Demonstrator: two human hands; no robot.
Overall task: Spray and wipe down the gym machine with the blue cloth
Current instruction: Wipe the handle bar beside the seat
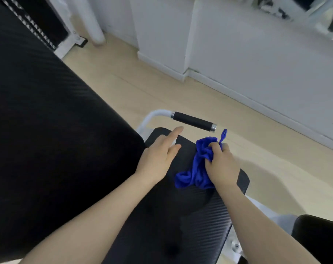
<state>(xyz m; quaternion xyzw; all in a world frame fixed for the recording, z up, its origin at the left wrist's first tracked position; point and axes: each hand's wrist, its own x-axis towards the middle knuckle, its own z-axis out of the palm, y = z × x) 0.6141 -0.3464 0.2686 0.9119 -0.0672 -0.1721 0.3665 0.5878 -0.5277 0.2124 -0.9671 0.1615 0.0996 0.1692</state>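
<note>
The blue cloth [195, 168] lies bunched on the black seat pad [181, 216] of the gym machine, toward the pad's far right part. Its crumpled mass runs lengthwise from near-left to far-right, roughly along the pad, with the lower folds spread on the padding and the upper end gathered up. It is a vivid, saturated blue, soft and deeply creased, and a thin loop of the same colour [224, 134] sticks up from its far end, pointing away from the person and toward the floor beyond.

The right hand [220, 166] grips the cloth, fingers curled into its upper folds and knuckles uppermost, pressing the bundle down against the pad. The left hand [159, 157] is just beside it on the left, over the pad's far left corner, index finger stretched forward; something small and white [174, 142] shows under its fingers, too hidden to identify, and I cannot tell whether the hand holds it.

The pad has a fine woven texture. A larger black cushion [57, 121] with the same texture fills the left side. Beyond the hands, a white tube ends in a black handle grip [192, 121] capped with metal rings. The floor [162, 82] is pale wood, bounded by white walls [257, 44].
</note>
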